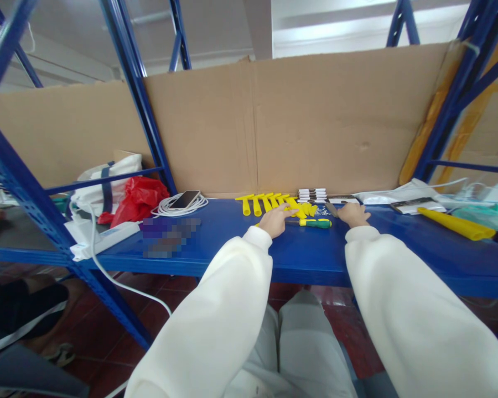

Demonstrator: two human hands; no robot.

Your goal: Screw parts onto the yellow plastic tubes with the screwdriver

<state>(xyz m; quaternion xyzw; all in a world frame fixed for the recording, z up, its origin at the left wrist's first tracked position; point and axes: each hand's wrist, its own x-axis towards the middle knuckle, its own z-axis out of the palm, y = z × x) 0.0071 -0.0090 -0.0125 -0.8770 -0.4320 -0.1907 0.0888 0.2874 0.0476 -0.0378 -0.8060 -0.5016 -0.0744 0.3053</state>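
Observation:
Both my arms in white sleeves reach onto a blue shelf (232, 243). My left hand (276, 219) rests with fingers stretched toward a heap of yellow plastic handles (274, 203) and touches the shaft end of a yellow-and-green screwdriver (313, 223). My right hand (352, 214) lies curled beside a metal blade piece (331, 209); its fingers are tucked under, so any grip is hidden. Behind them stands a stack of small white-and-black parts (312, 194).
A cardboard sheet (299, 121) backs the shelf. At left lie a phone on a coiled white cable (182, 202), a red bag (139, 200) and a power strip (103, 237). A long yellow tool (456, 223) and white packets lie at right. Blue uprights frame both sides.

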